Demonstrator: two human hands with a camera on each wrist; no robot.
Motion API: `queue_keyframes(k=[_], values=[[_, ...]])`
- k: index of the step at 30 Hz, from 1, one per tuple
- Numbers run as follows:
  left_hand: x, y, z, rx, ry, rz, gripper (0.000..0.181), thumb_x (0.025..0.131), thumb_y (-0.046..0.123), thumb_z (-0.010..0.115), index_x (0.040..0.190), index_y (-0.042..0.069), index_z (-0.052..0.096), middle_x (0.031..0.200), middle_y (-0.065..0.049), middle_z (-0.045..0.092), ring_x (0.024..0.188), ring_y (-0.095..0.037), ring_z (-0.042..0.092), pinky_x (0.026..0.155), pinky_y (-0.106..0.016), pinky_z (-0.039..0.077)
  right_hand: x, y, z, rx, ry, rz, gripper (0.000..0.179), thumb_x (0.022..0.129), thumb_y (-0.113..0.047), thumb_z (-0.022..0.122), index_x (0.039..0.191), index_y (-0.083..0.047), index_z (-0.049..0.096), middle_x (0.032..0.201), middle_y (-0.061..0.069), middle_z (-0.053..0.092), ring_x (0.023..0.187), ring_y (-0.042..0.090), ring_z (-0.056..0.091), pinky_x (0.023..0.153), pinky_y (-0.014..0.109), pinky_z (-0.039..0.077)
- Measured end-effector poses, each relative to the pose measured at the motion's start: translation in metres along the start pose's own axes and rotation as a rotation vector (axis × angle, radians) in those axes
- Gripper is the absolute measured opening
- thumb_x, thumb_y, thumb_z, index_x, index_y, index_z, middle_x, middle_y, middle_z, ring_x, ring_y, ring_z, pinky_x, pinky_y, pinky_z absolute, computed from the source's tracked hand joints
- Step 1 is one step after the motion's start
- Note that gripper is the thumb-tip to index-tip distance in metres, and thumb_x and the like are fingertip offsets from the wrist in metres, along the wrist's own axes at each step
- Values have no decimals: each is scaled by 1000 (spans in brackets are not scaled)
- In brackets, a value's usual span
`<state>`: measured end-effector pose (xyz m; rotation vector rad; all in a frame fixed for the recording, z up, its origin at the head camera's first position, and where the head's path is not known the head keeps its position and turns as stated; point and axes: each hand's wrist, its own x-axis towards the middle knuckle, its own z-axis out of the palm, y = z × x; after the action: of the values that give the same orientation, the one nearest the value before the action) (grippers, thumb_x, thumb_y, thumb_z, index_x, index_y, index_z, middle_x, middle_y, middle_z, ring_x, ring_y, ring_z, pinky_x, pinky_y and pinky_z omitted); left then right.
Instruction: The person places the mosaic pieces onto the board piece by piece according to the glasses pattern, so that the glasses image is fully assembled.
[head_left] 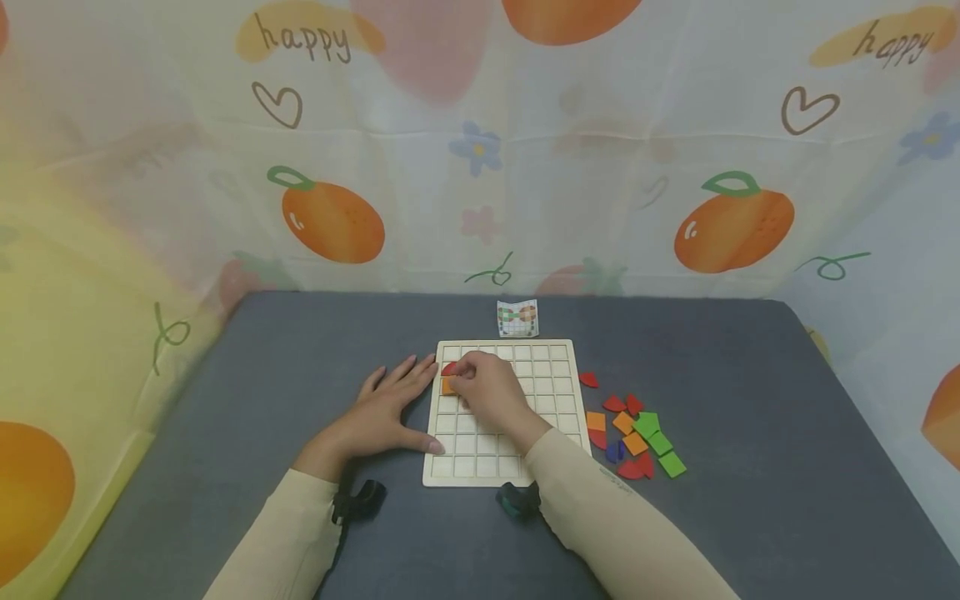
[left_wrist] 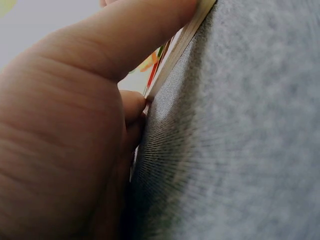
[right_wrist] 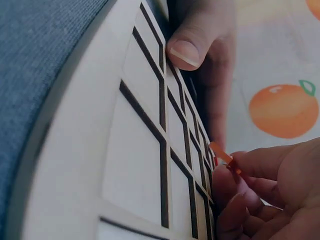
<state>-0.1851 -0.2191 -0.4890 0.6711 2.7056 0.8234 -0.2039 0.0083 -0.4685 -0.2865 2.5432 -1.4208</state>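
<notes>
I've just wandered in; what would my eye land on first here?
Probably the pale gridded board on the grey table, left hand at its left edge, right hand pinching an orange piece above it. Then the bright scatter of loose pieces to its right, and big printed oranges on the backdrop behind.

The cream board (head_left: 478, 445) is square-gridded; at its three o'clock, loose tiles (head_left: 635, 443) show red, orange, green and violet-blue (each plain); at twelve, pale cloth (head_left: 585, 200) bears orange fruit (head_left: 735, 232).
</notes>
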Motion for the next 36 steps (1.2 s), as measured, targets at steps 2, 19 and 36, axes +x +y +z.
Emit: queue_keyframes(k=[2, 19, 36], values=[[0, 0, 0, -2, 0, 0, 130, 76, 69, 91, 174, 12, 28, 180, -2, 19, 166, -33, 6, 124, -66, -6, 2, -1, 2, -52, 10, 17, 7, 105, -14, 73, 109, -9, 76, 77, -1, 71, 66, 14, 67, 70, 35, 54], [1, -4, 3, 25, 11, 10, 131, 75, 73, 89, 174, 13, 27, 180, -2, 19, 166, -33, 6, 124, -66, -6, 6, -3, 5, -119, 46, 47, 6, 106, -17, 73, 108, -11, 75, 79, -4, 68, 68, 15, 65, 70, 36, 53], [2, -1, 1, 32, -8, -3, 132, 76, 74, 89, 174, 13, 26, 180, -1, 17, 166, -32, 5, 124, -66, -6, 3, 6, -2, 21, -31, -14, 22, 113, -27, 59, 122, -12, 74, 87, 1, 73, 67, 17, 70, 72, 38, 55]])
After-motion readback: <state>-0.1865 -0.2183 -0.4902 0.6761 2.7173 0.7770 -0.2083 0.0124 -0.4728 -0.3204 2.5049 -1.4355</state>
